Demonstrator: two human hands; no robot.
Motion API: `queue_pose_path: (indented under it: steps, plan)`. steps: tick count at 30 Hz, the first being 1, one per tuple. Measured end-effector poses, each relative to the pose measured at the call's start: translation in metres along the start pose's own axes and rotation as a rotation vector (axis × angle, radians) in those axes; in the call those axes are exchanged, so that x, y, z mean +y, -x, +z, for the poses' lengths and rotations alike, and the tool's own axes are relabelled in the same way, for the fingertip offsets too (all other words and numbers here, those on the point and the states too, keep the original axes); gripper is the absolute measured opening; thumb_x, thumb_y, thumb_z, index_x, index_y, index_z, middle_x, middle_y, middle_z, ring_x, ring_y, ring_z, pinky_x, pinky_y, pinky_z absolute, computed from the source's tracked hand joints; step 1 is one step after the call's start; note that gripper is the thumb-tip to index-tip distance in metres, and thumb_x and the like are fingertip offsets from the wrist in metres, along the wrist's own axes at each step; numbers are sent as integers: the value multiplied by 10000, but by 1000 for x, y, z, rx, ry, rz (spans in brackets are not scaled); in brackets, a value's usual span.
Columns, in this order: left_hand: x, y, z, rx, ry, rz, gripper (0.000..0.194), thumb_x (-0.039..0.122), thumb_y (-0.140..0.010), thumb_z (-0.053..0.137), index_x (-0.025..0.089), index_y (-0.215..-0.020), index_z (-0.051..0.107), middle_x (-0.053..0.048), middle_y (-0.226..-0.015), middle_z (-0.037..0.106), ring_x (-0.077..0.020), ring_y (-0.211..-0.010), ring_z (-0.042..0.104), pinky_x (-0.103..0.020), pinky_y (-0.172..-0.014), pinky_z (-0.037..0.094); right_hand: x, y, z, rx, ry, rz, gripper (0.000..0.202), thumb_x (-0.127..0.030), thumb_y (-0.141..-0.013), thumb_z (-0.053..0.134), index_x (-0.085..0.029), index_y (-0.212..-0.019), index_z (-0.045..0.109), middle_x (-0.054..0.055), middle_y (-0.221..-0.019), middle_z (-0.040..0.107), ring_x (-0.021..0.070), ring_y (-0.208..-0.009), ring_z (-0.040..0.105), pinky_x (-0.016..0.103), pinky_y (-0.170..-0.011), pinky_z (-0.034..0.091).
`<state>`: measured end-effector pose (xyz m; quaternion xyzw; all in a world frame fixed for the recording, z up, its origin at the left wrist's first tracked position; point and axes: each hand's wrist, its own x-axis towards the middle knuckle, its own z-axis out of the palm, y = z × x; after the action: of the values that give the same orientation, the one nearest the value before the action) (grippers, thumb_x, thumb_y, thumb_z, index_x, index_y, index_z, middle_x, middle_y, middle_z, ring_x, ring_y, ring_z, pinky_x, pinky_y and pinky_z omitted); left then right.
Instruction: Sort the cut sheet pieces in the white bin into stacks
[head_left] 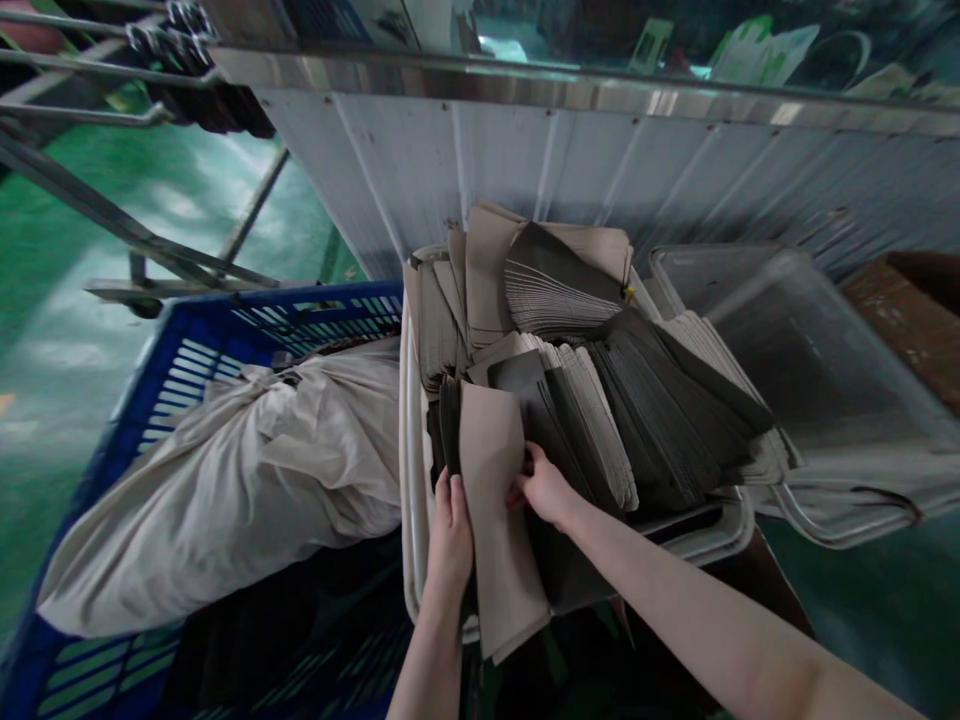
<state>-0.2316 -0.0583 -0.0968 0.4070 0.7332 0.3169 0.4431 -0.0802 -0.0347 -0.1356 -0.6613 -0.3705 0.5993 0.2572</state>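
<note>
A long, curved stack of beige flat-cut pieces [491, 470] stands between my hands, its lower end reaching over the near rim of a pale plastic bin [411, 480]. My left hand [451, 535] grips the left edge, fingers pointing up along it, beside some dark cut pieces [448, 420]. At the right edge, the curled fingers of my right hand [544, 488] pinch the beige pieces. Grey cut pieces [660, 410] lean in bundles to the right. Behind them lies a fanned bundle of dark-topped pieces [562, 285]. My left thumb is hidden.
On the left, a blue plastic crate [142, 370] holds a filled off-white cloth sack [300, 460]. An open translucent bin [817, 320] stands on the right, near a brown box [911, 310]. A ribbed panel wall [525, 160] rises behind, and a metal rack [150, 240] stands far left.
</note>
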Motion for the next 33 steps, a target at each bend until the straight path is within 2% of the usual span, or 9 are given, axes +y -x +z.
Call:
queue_pose_path:
  steps: [3,6,8,10,14,21,26,29,33]
  plan:
    - [0,1,-2,-65,-10,-3,555,433,-883,413,182,-1373,345,-115,-1390,450,-225,-1318,379,-373,-1078,330,5,11,18,41,211,-208,774,-139,-724,601,-174,-1416,256,191,-1318,439,183,-851,644,347,-780,541]
    - [-1,3,-4,-130,-50,23,723,440,-792,579,219,-1404,263,-109,-1311,518,-234,-1212,501,-374,-1015,403,-9,26,15,-66,408,-412,514,-129,-774,524,-138,-1286,477,162,-1295,466,222,-1107,551,349,-963,449]
    - [-1,3,-5,-113,-92,2,809,430,-744,640,206,-1407,235,-119,-1251,554,-242,-1142,553,-378,-971,437,-24,33,-5,-23,499,-522,442,-154,-808,501,-182,-1249,514,112,-1219,526,206,-1157,507,336,-1004,407]
    - [0,2,-5,-80,-130,-38,832,446,-731,649,190,-1404,233,-132,-1226,565,-254,-1126,562,-390,-960,441,-36,34,-35,218,610,-538,420,-210,-840,492,-212,-1260,493,98,-1203,524,214,-1144,497,366,-1004,392]
    - [8,5,3,-111,-215,-51,873,546,-739,598,183,-1422,193,-169,-1284,521,-296,-1199,507,-438,-999,398,-33,24,-91,468,855,-299,423,-358,-846,509,-111,-1188,542,175,-1110,537,313,-1096,501,459,-932,407]
    - [24,8,28,-196,-197,52,815,583,-780,524,206,-1423,194,-153,-1377,448,-273,-1305,391,-427,-1050,341,-31,20,-88,314,548,-263,497,-519,-767,600,-171,-1119,552,93,-1003,579,196,-820,585,332,-734,482]
    - [29,4,29,-235,-130,35,738,571,-807,488,199,-1397,244,-141,-1280,526,-253,-1205,503,-406,-998,405,-38,17,-56,-167,119,-244,425,-566,-872,404,-208,-999,594,40,-734,603,165,-595,584,304,-549,490]
    - [33,3,26,-37,-349,96,939,617,-691,602,141,-1405,220,-189,-1294,484,-319,-1235,454,-461,-1012,376,-25,5,-41,-355,-141,-120,383,-454,-934,281,-214,-1054,555,1,-618,575,155,-482,566,295,-458,481]
    - [38,5,28,116,-615,104,1122,642,-664,603,135,-1459,-5,-249,-1376,378,-381,-1248,418,-489,-957,399,-29,-38,-38,-161,8,-298,243,-278,-884,424,-186,-1016,607,29,-732,656,166,-651,629,320,-651,520]
